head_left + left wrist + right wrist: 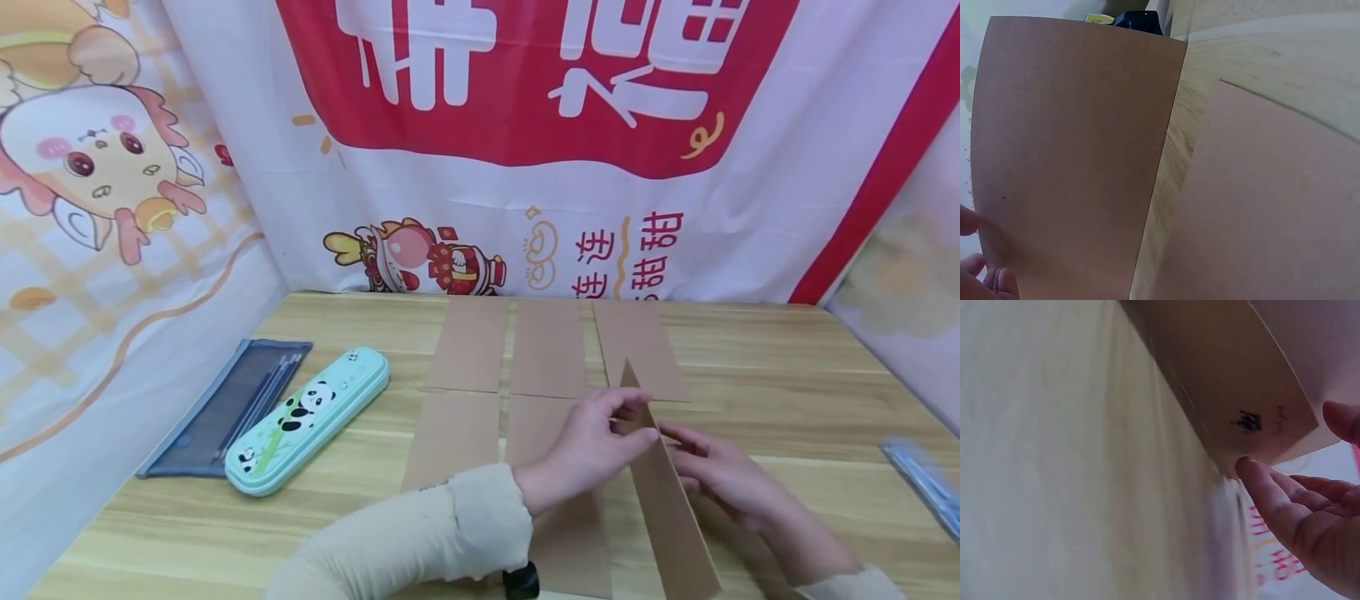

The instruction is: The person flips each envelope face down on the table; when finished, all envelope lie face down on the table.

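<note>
A brown kraft card point(667, 508) stands tilted on its long edge over the table. Near its far end my left hand point(592, 442) pinches the raised edge, and fingertips show beside that edge in the left wrist view. On the other side my right hand point(727, 475) reaches toward the card with fingers loosely extended. The right wrist view shows this side of the card point(1210, 369) with a small dark print and faint script, and my right hand point(1310, 519) beside its corner. Another brown card point(570, 542) lies flat, partly under my left forearm.
Brown cards lie in rows, including the far left point(468, 346), far middle point(547, 346) and far right point(648, 342) ones. A mint panda pencil case point(307, 421) overlaps a dark mesh pouch point(217, 417) at left. A bluish clear packet point(926, 487) lies at the right edge.
</note>
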Motion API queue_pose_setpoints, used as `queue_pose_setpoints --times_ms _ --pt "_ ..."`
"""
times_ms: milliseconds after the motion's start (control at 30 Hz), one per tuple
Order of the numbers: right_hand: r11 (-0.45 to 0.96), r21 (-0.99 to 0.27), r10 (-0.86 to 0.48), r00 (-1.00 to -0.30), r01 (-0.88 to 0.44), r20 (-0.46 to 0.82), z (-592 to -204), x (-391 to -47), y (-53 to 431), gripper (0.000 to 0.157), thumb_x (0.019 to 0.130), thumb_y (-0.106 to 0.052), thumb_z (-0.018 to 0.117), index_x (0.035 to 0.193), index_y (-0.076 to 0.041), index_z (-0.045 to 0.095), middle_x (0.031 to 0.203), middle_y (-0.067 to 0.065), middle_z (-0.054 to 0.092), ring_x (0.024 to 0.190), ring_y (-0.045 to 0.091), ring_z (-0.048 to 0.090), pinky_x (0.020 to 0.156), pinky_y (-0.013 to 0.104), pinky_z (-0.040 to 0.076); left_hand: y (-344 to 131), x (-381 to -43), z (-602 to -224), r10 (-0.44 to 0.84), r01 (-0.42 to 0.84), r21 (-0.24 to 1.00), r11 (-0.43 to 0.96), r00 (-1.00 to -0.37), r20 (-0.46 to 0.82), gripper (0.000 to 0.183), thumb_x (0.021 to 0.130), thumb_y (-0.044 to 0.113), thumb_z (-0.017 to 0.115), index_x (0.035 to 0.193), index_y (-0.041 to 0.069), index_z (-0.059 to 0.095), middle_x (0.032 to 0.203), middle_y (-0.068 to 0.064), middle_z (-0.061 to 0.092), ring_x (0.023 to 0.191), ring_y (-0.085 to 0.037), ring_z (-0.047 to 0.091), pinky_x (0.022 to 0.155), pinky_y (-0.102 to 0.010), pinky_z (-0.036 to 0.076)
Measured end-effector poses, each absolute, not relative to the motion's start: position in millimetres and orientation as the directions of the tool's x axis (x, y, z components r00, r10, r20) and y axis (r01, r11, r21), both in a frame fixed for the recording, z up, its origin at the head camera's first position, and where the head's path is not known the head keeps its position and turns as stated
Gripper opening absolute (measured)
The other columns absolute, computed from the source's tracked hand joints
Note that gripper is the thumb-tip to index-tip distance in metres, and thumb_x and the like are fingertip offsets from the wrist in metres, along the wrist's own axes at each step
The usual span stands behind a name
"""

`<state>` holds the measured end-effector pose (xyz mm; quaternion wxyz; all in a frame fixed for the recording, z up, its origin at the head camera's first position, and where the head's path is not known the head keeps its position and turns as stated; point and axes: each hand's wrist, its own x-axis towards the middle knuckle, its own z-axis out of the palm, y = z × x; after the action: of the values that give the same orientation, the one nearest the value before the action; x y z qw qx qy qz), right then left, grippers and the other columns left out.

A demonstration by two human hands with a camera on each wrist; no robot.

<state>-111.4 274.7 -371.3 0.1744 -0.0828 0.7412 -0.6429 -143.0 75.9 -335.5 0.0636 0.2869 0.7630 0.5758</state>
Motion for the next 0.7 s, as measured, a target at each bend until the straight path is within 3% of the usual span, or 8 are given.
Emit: queue_pose_setpoints --times_ms 200,367,533,700 --pt "0.361 -0.931 -0.121 -0.993 -0.058 0.015 -345 -98 264 0.054 0.095 -0.014 0.049 0.140 0.009 0.028 0.108 0.016 0.062 0.090 0.002 0.062 0.076 0.022 0.054 76 -143 -337 0.507 0.362 0.920 0.151 -0.827 0.242 0.036 0.082 0.002 0.062 0.118 0.004 0.060 0.103 -0.001 0.057 0.090 -0.003 0.054 0.079 -0.012 0.047" --pt "0.550 -0.808 -0.036 -0.973 -0.211 0.229 -333 -86 246 0.045 0.091 -0.011 0.057 0.133 0.003 0.045 0.089 0.007 0.068 0.072 0.001 0.061 0.060 0.021 0.052 75 -143 -337 0.511 0.357 0.923 0.146 -0.826 0.239 0.037 0.083 0.000 0.059 0.120 0.005 0.059 0.105 -0.001 0.057 0.091 -0.003 0.054 0.080 -0.012 0.047" --pt "0.663 -0.699 -0.013 -0.937 -0.269 0.349 -331 -78 229 0.041 0.084 -0.011 0.065 0.122 0.000 0.057 0.063 -0.008 0.053 0.052 0.002 0.043 0.044 0.021 0.038 72 -143 -338 0.520 0.361 0.919 0.157 -0.821 0.234 0.041 0.083 -0.006 0.056 0.122 0.007 0.058 0.106 -0.001 0.057 0.093 -0.004 0.054 0.080 -0.013 0.047" --pt "0.698 -0.655 -0.017 -0.921 -0.291 0.390 -332 -75 221 0.040 0.080 -0.011 0.070 0.117 0.000 0.062 0.055 -0.012 0.044 0.047 0.000 0.036 0.042 0.020 0.032 70 -143 -341 0.528 0.362 0.917 0.167 -0.818 0.227 0.048 0.081 -0.011 0.053 0.124 0.010 0.057 0.108 -0.002 0.057 0.096 -0.007 0.054 0.080 -0.013 0.046"
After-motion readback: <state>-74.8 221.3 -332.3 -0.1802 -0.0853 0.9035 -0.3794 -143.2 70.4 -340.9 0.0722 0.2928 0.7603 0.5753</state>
